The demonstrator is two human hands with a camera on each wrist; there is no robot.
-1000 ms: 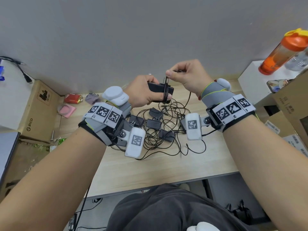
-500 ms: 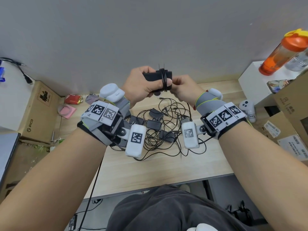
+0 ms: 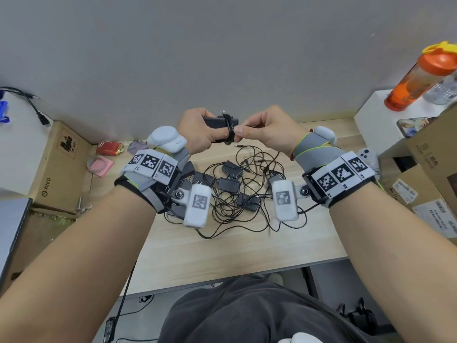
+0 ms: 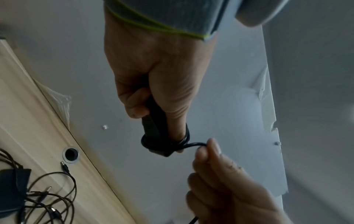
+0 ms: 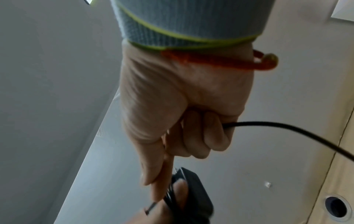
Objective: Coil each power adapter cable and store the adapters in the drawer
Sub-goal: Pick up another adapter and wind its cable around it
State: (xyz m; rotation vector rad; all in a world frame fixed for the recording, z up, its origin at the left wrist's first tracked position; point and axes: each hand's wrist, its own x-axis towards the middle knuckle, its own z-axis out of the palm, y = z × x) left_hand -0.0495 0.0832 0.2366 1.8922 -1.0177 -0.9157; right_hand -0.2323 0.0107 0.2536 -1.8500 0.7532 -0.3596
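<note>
Your left hand (image 3: pixel 197 131) is up in the air above the desk (image 3: pixel 222 256), fingers (image 4: pixel 134 104) clenched round a black power adapter (image 3: pixel 217 121). Its cable (image 3: pixel 228 129) is wrapped in several turns round the adapter body and over your left thumb. Your right hand (image 3: pixel 267 131) sits just beside it, fingers (image 4: pixel 208 150) pinching the cable where it leaves the wraps; the other right fingers curl round the loose run, which trails out past the little finger in the right wrist view. Below, the remaining adapters (image 3: pixel 228 184) lie on the desk in a tangle of black cables (image 3: pixel 247 211) between your wrists. A round cable hole (image 4: pixel 70 154) shows at the desk's back edge. Orange bottle (image 3: pixel 418 78) on the white stand to your right.
</note>
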